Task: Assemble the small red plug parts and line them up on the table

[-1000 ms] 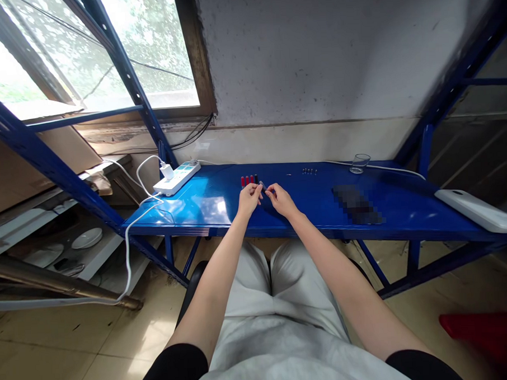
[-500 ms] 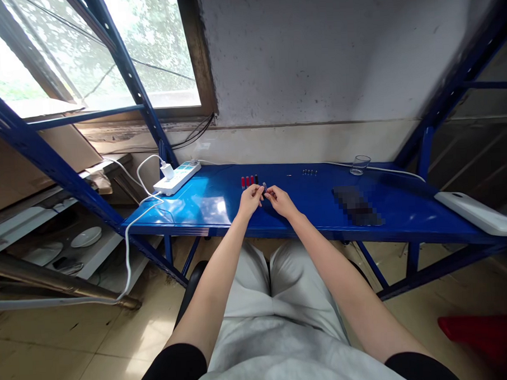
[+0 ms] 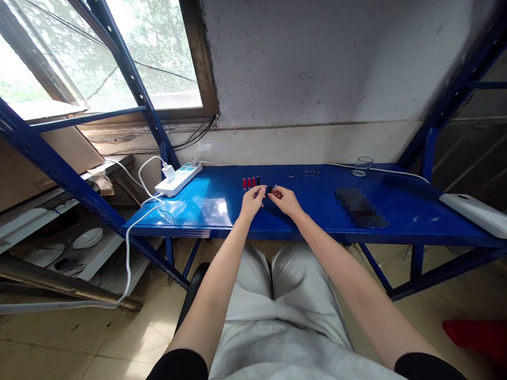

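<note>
While the right hand [image 3: 285, 200] pinches a dark piece [image 3: 270, 189] near red tubes [image 3: 249, 183], the left hand [image 3: 252, 202] curls, contents unclear.

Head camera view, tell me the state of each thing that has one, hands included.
Bare left hand: fingers curled, grip unclear.
Bare right hand: fingertips pinched at a small dark piece.
Short red and black cylinders: side by side.
White rectangular power strip: white plug inserted.
Clear round cup: upright.
Tiny pale pieces: spaced in a row.
White rounded slab: lying flat.
Dark object: pixelated, state unclear.
</note>
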`<state>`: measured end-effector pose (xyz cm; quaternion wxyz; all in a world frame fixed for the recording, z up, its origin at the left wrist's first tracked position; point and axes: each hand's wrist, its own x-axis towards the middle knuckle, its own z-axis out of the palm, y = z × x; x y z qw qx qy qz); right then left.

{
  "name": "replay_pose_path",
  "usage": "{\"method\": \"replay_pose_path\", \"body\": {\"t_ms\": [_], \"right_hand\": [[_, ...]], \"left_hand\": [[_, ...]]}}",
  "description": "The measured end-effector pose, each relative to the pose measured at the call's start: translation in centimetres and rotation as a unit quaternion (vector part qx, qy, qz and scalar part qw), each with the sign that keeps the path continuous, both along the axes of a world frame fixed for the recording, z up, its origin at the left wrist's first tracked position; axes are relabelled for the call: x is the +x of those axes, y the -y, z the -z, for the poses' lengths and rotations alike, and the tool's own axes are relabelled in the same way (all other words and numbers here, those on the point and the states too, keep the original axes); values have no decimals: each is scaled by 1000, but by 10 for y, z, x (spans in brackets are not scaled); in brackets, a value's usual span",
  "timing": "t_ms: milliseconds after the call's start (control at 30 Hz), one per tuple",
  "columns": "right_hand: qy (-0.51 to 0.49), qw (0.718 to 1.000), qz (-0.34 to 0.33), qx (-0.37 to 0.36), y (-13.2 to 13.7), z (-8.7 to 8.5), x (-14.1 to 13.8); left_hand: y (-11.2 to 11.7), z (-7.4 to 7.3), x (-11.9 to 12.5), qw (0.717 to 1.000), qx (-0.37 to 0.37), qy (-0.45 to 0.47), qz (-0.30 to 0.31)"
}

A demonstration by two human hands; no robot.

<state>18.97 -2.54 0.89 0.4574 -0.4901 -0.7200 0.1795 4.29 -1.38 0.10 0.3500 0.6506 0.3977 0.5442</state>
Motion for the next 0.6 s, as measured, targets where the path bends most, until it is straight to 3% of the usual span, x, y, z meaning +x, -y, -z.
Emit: {"method": "replay_pose_path", "body": {"t_ms": [133, 300, 600], "right_hand": [[-47, 994, 95, -28, -17, -5, 19], [16, 976, 195, -94, -46, -10, 59], [146, 965, 191, -101, -82, 8, 76]], "left_hand": [[0, 0, -2, 1000, -8, -6, -24], [1, -1, -3, 1000, -14, -19, -15], [1, 0, -3, 999, -26, -24, -14]]}}
